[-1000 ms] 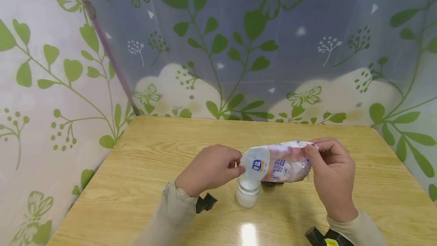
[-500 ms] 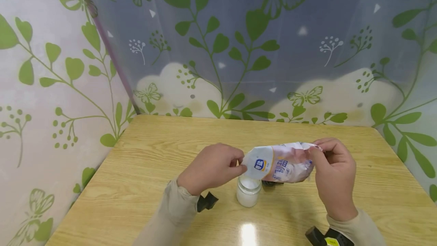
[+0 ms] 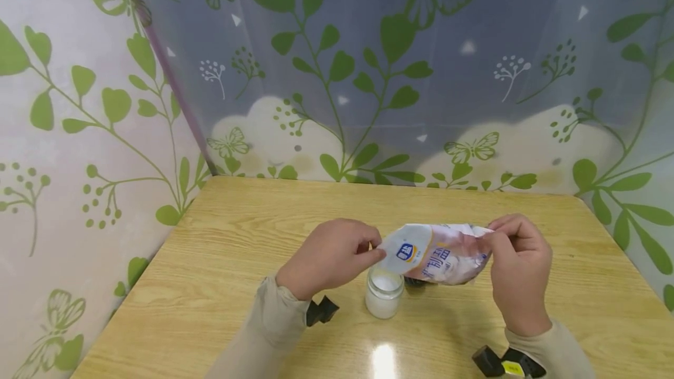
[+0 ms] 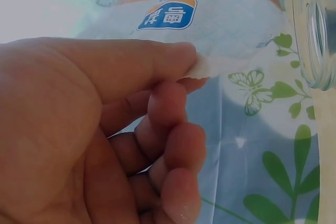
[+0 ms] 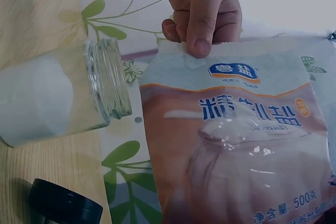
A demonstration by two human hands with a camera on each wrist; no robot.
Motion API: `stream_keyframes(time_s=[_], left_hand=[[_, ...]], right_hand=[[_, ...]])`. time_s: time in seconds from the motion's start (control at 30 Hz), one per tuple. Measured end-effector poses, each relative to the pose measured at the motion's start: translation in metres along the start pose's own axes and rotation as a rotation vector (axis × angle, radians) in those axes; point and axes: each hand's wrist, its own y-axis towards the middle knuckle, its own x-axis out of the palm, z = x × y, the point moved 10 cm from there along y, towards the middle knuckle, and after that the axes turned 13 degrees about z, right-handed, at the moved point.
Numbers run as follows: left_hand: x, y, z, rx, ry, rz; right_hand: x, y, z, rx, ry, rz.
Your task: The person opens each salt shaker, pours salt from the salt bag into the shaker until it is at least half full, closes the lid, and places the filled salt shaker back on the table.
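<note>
A bag of salt (image 3: 442,253), blue-white at its top and pinkish below, is stretched between both hands above the table. My left hand (image 3: 332,256) pinches a corner of its top edge between thumb and forefinger, seen close in the left wrist view. The bag's other end is gripped by my right hand (image 3: 521,276). Just below the bag's top end stands an open glass jar (image 3: 384,300) with white salt inside; in the right wrist view the salt (image 5: 39,100) fills its lower part. A black lid (image 5: 63,203) lies beside the jar, partly hidden by the bag in the head view.
The wooden table (image 3: 237,227) runs back to a blue-grey curtain (image 3: 337,75) printed with leaves and butterflies. A lighter patterned wall (image 3: 68,151) rises on the left. Black wrist devices (image 3: 508,362) are strapped at the sleeves.
Both hands and the bag have shifted slightly to the right, and the bag's top has sagged a little lower. The jar still stands on the table, and both grips are kept.
</note>
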Motion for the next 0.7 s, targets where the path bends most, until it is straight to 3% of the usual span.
stream_keyframes(time_s=[0.23,0.5,0.7], left_hand=[[-0.001,0.001,0.005,0.034,-0.002,0.022],[-0.005,0.002,0.007,0.035,-0.091,0.099],[-0.009,0.002,0.008,0.064,-0.112,0.146]], right_hand=[[-0.005,0.003,0.0,0.006,0.078,0.044],[-0.01,0.006,-0.004,0.028,0.138,0.095],[-0.009,0.007,-0.005,0.046,0.039,0.076]])
